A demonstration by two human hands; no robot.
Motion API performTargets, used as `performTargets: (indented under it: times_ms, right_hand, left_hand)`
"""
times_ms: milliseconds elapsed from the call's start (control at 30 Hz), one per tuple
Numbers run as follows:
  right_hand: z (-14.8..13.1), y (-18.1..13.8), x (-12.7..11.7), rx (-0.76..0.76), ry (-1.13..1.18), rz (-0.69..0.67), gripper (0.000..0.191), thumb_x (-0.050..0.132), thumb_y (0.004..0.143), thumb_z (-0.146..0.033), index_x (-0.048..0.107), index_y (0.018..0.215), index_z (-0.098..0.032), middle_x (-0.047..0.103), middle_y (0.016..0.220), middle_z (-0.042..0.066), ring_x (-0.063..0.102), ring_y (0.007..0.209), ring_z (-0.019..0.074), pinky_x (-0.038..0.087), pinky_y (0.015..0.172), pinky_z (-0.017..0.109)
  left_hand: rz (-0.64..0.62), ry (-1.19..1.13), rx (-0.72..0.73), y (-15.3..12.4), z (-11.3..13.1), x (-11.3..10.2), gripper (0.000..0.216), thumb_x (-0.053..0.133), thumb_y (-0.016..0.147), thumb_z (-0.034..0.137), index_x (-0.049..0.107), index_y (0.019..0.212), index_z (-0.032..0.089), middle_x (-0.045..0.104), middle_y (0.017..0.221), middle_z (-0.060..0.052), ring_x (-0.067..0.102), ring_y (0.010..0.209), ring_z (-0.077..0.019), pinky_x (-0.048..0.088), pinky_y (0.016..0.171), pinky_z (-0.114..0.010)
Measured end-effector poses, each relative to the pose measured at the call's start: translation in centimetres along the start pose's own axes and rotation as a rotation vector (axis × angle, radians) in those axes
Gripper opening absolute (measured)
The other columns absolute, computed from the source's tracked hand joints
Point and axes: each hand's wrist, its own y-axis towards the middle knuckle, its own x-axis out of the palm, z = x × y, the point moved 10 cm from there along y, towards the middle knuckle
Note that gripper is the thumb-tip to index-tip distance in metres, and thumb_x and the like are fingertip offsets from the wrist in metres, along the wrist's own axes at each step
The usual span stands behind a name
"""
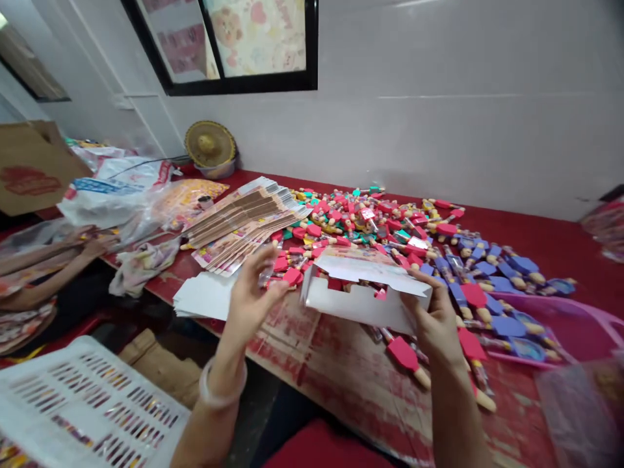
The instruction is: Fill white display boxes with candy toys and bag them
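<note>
My right hand grips the right end of a white folded cardboard box, its thumb in front and fingers behind. Cutouts run along the box's upper edge, and it is held tilted above the table. To the left of the box, my left hand is raised with fingers apart, touching nothing that I can see. A white band circles the left wrist. Below and behind the box lie small paddle-shaped pieces with pink flat heads and pale wood-coloured ends. White card sheets lie beyond my left hand.
Stacked printed cardboard lies on the red table beside a heap of colourful pieces. A pink basket stands right, a white crate lower left. Another person's arms reach in at far left, near plastic bags.
</note>
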Motion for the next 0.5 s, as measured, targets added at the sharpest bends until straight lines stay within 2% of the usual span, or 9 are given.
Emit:
performTargets:
  times_ms: [67, 100, 133, 200, 300, 400, 467, 500]
  right_hand:
    - [-0.9, -0.6, 0.7, -0.058, -0.077, -0.019, 0.052, 0.073, 0.084, -0.049, 0.059, 0.128, -0.025, 0.063, 0.129, 0.011, 0.061, 0.116, 0.0288, 0.05, 0.098, 0.044]
    - [-1.4, -1.0, 1.2, -0.104, -0.12, -0.017, 0.048, 0.07, 0.087, -0.047, 0.06, 0.128, -0.025, 0.062, 0.132, 0.011, 0.058, 0.121, 0.0294, 0.047, 0.103, 0.047]
    - [-1.9, -1.5, 1.6, -0.151, -0.161, -0.008, 0.044, 0.067, 0.089, -0.046, 0.06, 0.126, -0.024, 0.06, 0.134, 0.011, 0.056, 0.125, 0.0298, 0.043, 0.108, 0.049]
    - [-2.4, -2.4, 2.3, -0.225, -0.213, 0.022, 0.038, 0.064, 0.091, -0.043, 0.059, 0.123, -0.023, 0.058, 0.136, 0.012, 0.052, 0.131, 0.0304, 0.037, 0.113, 0.052]
    - [-2.5, -3.0, 2.7, -0.265, -0.239, 0.06, 0.038, 0.06, 0.093, -0.042, 0.057, 0.125, -0.022, 0.056, 0.138, 0.014, 0.05, 0.133, 0.0309, 0.034, 0.115, 0.055]
    - [-1.9, -2.8, 2.4, -0.216, -0.273, 0.063, 0.047, 0.062, 0.092, -0.047, 0.055, 0.13, -0.022, 0.055, 0.139, 0.014, 0.049, 0.133, 0.0316, 0.034, 0.115, 0.055]
    - [-1.1, -2.2, 2.2, -0.12, -0.228, 0.007, 0.052, 0.06, 0.092, -0.056, 0.056, 0.132, -0.023, 0.057, 0.136, 0.013, 0.052, 0.13, 0.0313, 0.038, 0.114, 0.052]
    - [-0.7, -1.8, 2.0, -0.066, -0.167, -0.035, 0.054, 0.053, 0.094, -0.063, 0.058, 0.131, -0.024, 0.058, 0.136, 0.012, 0.054, 0.129, 0.031, 0.042, 0.112, 0.05]
  left_hand:
    - [-0.239, -0.138, -0.193, 0.7, -4.5, 3.0, 0.085, 0.083, 0.075, 0.049, 0.046, 0.151, 0.033, 0.047, 0.157, -0.009, 0.05, 0.14, -0.0311, 0.05, 0.11, -0.044]
    - [-0.326, -0.158, -0.26, 0.6, -6.2, 4.9, 0.093, 0.086, 0.071, 0.05, 0.044, 0.152, 0.031, 0.045, 0.159, -0.01, 0.048, 0.142, -0.033, 0.047, 0.113, -0.046]
    - [-0.36, -0.149, -0.3, 0.5, -7.3, 6.5, 0.095, 0.086, 0.071, 0.048, 0.043, 0.153, 0.029, 0.045, 0.158, -0.011, 0.048, 0.141, -0.0336, 0.046, 0.114, -0.047]
    - [-0.258, -0.039, -0.291, 0.4, -8.2, 8.2, 0.083, 0.08, 0.078, 0.036, 0.041, 0.151, 0.026, 0.05, 0.152, -0.013, 0.05, 0.139, -0.0313, 0.043, 0.116, -0.048]
    - [-0.067, 0.18, -0.204, 0.0, -7.2, 8.7, 0.063, 0.062, 0.09, 0.021, 0.04, 0.148, 0.022, 0.053, 0.147, -0.015, 0.051, 0.138, -0.0269, 0.042, 0.116, -0.046]
    - [-0.09, 0.208, -0.25, -0.2, -7.0, 8.4, 0.062, 0.062, 0.09, 0.021, 0.04, 0.149, 0.02, 0.052, 0.149, -0.015, 0.05, 0.139, -0.0266, 0.041, 0.116, -0.045]
    - [-0.184, 0.066, -0.338, -0.1, -7.5, 8.0, 0.068, 0.071, 0.087, 0.033, 0.043, 0.148, 0.021, 0.051, 0.15, -0.014, 0.049, 0.14, -0.028, 0.04, 0.117, -0.045]
    - [-0.233, -0.05, -0.394, -0.1, -7.7, 7.9, 0.069, 0.072, 0.087, 0.043, 0.046, 0.147, 0.021, 0.052, 0.15, -0.014, 0.049, 0.14, -0.0289, 0.039, 0.117, -0.045]
